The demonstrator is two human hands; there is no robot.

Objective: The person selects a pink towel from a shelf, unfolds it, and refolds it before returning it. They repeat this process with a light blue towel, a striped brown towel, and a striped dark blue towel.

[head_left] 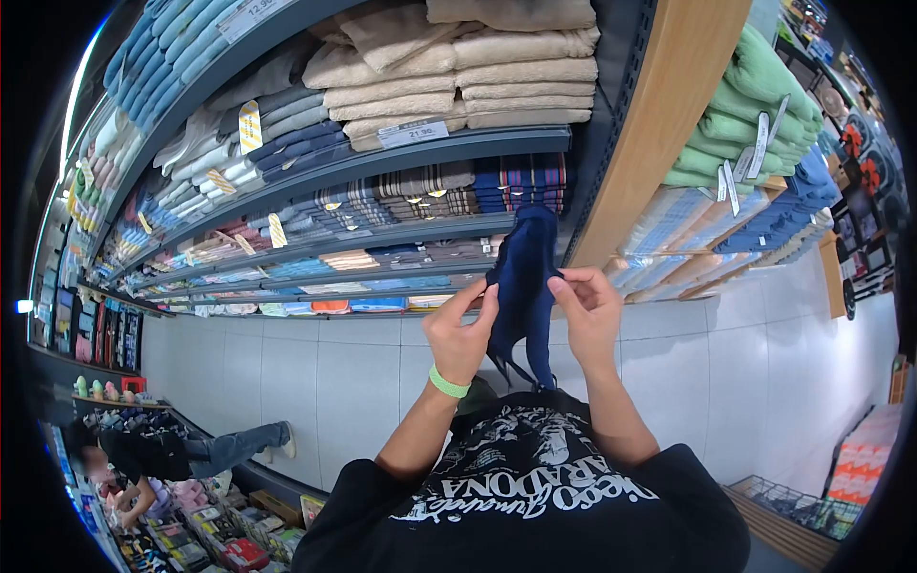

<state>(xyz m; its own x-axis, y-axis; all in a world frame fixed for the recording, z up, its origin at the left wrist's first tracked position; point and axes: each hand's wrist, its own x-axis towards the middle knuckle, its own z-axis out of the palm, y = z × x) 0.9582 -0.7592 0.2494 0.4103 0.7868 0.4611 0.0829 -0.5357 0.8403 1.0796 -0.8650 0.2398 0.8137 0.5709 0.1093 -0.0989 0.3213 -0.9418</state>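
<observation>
A dark blue soft fabric item (523,277) hangs upright between my hands in front of my chest; thin dark straps trail at its lower end, and I cannot make out its exact kind. My left hand (460,327), with a light green band (447,382) on the wrist, pinches its left edge between thumb and fingers. On the opposite edge, my right hand (590,307) is closed in a similar pinch. The item's top end is close to the shelf of folded plaid cloths (521,181).
Shelves of folded towels (458,81) rise ahead and to the left, with a wooden post (635,124) beside them. Green towels (755,115) are stacked at right. Another person (158,458) bends over goods at lower left. Pale floor tiles (382,353) lie below.
</observation>
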